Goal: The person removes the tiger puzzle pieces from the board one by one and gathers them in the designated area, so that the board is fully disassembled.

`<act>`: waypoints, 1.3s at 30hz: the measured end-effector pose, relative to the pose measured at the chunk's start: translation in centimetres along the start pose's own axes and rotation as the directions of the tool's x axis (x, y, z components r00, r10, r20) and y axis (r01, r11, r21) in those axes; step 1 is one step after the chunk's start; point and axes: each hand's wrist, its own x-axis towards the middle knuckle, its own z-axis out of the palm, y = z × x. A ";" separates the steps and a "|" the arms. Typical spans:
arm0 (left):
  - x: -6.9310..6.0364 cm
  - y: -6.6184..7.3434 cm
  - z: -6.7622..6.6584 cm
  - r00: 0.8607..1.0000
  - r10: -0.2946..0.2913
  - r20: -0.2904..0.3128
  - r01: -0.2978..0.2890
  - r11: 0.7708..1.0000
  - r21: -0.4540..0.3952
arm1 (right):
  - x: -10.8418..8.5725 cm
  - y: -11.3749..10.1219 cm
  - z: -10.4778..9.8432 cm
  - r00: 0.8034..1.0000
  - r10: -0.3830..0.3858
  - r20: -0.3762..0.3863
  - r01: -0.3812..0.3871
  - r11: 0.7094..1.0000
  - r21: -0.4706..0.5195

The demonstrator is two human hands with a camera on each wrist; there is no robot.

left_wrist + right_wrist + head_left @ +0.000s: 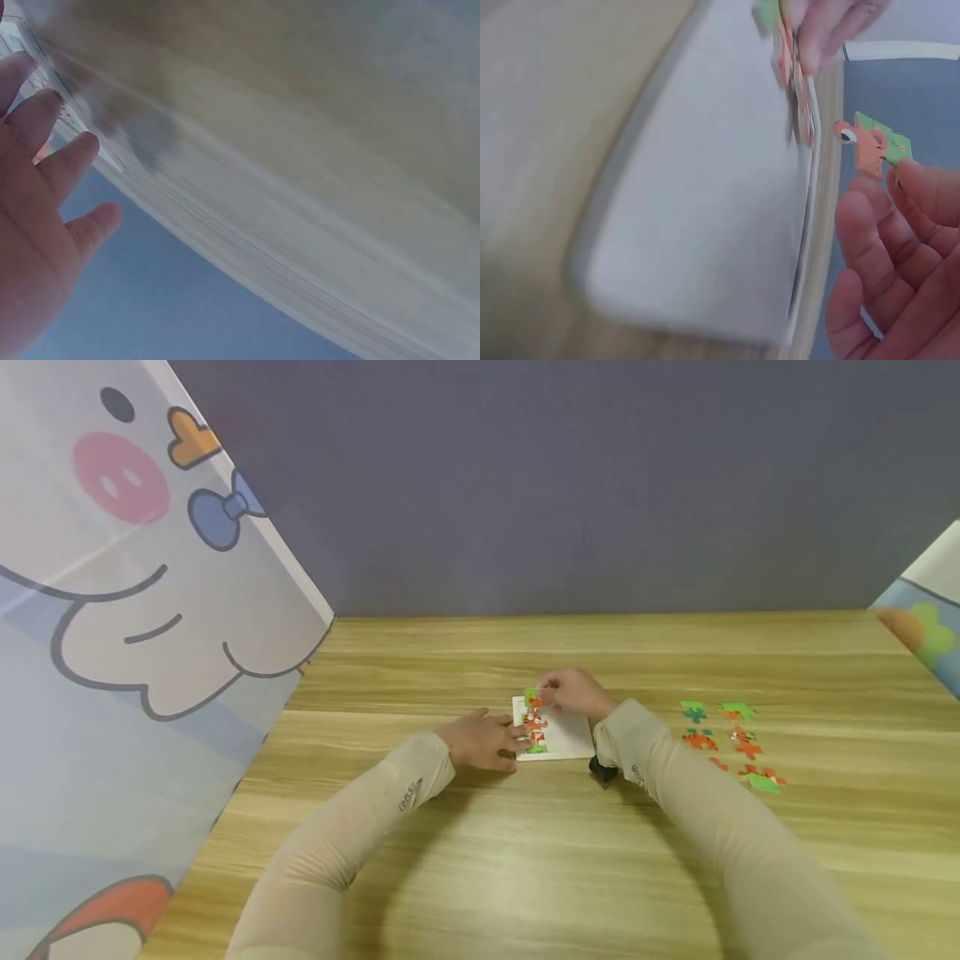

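Note:
A white puzzle board [570, 739] lies on the table, with a column of joined orange and green jigsaw pieces [536, 725] along its left side. My left hand [483, 741] is spread at the board's left edge, and its fingertips touch the pieces there. Over the board's upper left part, my right hand [573, 692] pinches a jigsaw piece [870, 150] between thumb and fingers. That piece is green and orange with a printed eye; the right wrist view shows it raised off the board. Only a corner of the board appears behind the fingers [67, 161] in the left wrist view.
Several loose jigsaw pieces [699, 741] lie in rough rows to the right of the board. A small black object [602, 771] sits by the right wrist. A grey wall [585, 485] closes off the table's back, and a cartoon-printed panel [150, 610] stands on the left.

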 end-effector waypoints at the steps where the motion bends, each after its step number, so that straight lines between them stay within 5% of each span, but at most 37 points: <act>1: 0.0 -0.1 0.0 1.000 0.000 0.001 0.000 1.000 0.006 | -0.1 0.1 -0.3 1.000 -0.001 -0.003 0.001 1.000 -0.012; 8: 0.0 -0.6 0.3 0.999 0.041 -0.012 -0.041 0.999 0.020 | -1.6 1.6 -2.7 0.998 -0.069 -0.005 0.069 0.995 -0.071; 19: 0.0 -1.1 0.8 0.996 0.063 -0.065 -0.064 0.998 -0.005 | -4.1 4.2 -7.6 0.999 -0.048 0.015 0.050 0.987 -0.156; 29: -0.2 -1.0 0.8 0.992 0.081 -0.099 -0.086 0.996 -0.039 | -5.7 5.6 -9.4 0.999 -0.030 0.023 0.034 0.975 -0.218; 39: -0.2 -1.4 0.9 0.988 0.058 -0.140 -0.067 0.996 -0.057 | -6.6 6.5 -10.7 1.000 0.007 0.007 -0.006 0.987 -0.159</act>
